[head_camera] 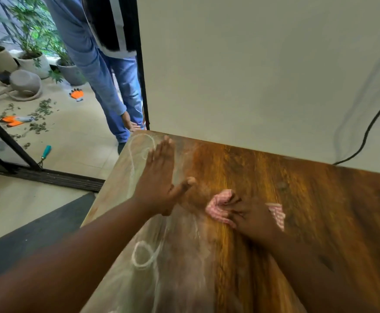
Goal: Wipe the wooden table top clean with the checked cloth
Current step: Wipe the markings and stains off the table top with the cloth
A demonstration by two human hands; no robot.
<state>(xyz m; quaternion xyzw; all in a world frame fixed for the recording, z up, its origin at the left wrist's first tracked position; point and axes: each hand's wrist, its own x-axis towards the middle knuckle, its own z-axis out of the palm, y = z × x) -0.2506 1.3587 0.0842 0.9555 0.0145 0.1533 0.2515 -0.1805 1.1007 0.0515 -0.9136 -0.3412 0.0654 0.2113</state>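
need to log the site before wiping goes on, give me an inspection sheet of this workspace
surface: wooden table top, white chalky marks on its left part, right part bare.
job's things: checked cloth bunched on the table.
clutter: nothing seen on the table.
grippers: left hand flat on the table; right hand fingers grip the cloth.
cables: black cable against the white backdrop.
surroundings: bystander, potted plants, orange gloves, leaf litter on floor.

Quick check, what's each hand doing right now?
Left hand: open, fingers straight, flat on the wooden table.
Right hand: pressing the checked cloth to the table, fingers curled into it.
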